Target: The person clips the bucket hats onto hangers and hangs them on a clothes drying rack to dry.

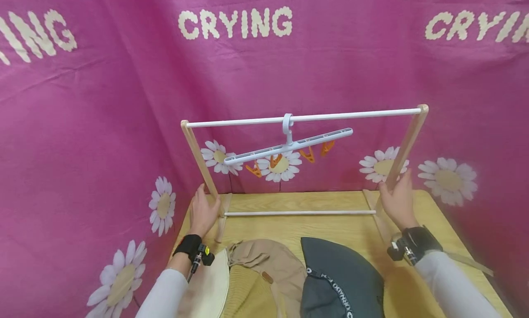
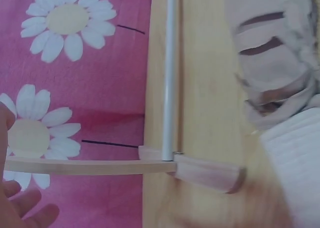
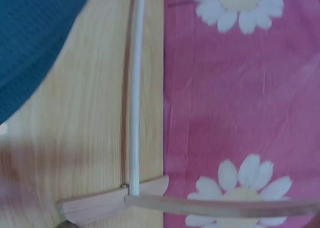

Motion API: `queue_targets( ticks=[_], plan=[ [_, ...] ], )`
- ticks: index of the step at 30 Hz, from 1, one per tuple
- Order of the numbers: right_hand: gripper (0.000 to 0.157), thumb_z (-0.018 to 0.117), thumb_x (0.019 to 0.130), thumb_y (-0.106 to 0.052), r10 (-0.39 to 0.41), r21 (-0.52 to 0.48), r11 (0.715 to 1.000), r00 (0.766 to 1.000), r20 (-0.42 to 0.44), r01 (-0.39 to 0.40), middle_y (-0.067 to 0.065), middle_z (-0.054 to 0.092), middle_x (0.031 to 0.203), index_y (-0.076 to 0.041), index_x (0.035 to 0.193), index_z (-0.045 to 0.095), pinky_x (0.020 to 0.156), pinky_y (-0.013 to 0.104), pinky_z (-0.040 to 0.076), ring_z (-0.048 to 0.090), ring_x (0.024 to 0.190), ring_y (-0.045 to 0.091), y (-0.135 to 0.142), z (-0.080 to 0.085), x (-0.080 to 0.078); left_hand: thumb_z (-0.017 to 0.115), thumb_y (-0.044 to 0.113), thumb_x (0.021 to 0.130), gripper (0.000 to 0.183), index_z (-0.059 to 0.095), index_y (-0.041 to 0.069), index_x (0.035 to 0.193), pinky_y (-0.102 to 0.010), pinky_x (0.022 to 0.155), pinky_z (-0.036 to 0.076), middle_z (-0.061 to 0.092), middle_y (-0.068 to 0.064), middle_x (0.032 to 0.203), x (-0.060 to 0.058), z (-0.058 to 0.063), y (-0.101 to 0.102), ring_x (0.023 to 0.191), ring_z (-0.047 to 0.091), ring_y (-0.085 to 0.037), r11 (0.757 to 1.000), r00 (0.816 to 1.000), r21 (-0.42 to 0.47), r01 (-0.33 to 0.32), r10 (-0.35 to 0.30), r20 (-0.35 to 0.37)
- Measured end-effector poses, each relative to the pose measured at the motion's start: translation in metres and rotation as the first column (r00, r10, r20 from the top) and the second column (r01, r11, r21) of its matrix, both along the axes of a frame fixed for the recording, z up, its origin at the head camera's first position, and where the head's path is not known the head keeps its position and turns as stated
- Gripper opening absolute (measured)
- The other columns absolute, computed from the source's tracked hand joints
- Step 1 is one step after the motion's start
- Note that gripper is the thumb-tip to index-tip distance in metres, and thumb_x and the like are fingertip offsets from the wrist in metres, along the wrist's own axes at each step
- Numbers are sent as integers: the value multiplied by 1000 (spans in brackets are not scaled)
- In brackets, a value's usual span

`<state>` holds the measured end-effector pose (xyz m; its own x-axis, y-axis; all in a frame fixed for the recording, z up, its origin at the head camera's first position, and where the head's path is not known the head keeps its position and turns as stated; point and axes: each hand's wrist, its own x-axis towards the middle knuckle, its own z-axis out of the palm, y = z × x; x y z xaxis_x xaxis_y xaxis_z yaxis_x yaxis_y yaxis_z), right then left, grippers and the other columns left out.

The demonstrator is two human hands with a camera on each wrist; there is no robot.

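Observation:
A small garment rack with wooden side posts [image 1: 198, 157] and white rods [image 1: 299, 212] stands toward the back of the table. My left hand [image 1: 205, 211] is at the left post; in the left wrist view the fingers [image 2: 42, 215] spread loosely below the post, with the thumb on its other side. My right hand [image 1: 398, 201] holds the right post between thumb and fingers. From the top rod hangs a pale blue hanger [image 1: 289, 147], tilted down to the left, with several orange clips [image 1: 307, 155] under its bar.
Hats lie in front of the rack: a cream one [image 1: 211, 286], a tan one [image 1: 268, 253], a mustard one [image 1: 248, 290] and a dark grey one [image 1: 343, 272] with a lettered strap. Pink flowered cloth [image 1: 330, 70] rises behind and beside the wooden table [image 1: 289, 201].

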<state>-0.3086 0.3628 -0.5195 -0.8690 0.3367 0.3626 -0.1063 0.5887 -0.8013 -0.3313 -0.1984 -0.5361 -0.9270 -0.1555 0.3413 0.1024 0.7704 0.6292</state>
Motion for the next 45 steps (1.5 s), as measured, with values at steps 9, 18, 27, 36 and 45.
queue_targets(
  ticks=[9,18,27,36,45],
  plan=[
    [90,61,101,-18,93,14,996,995,-35,-93,39,23,160,0,166,1,114,75,23,28,146,59,-37,3,31,72,29,97,69,43,-11,147,-61,101,48,54,-32,138,34,-32,-1,126,55,-50,991,995,-101,85,-79,67],
    [83,61,106,-30,248,62,966,966,71,-252,38,30,159,8,163,13,115,70,30,34,145,55,-92,22,42,75,23,94,76,39,-15,149,-65,112,39,46,-38,149,67,-58,-9,138,45,-55,974,966,-125,189,-162,200],
    [68,62,106,-35,375,77,923,926,41,-377,26,51,152,2,157,38,108,63,44,53,134,45,-149,37,29,81,30,92,85,37,-6,156,-68,113,36,44,-34,153,97,-78,-23,142,41,-54,967,909,-27,253,-228,348],
    [64,68,103,-34,474,35,879,879,48,-475,23,55,150,0,153,48,107,58,48,55,134,41,-204,56,21,84,39,88,86,46,-3,152,-68,105,42,54,-31,144,115,-84,-51,134,49,-54,972,879,-72,224,-170,445],
    [67,68,103,-36,567,-61,823,823,25,-565,19,51,156,-1,156,45,112,51,47,53,140,36,-250,63,10,88,45,81,87,54,-2,145,-75,102,38,55,-31,141,137,-92,-76,132,49,-55,974,884,-151,167,-81,460]
  ],
)
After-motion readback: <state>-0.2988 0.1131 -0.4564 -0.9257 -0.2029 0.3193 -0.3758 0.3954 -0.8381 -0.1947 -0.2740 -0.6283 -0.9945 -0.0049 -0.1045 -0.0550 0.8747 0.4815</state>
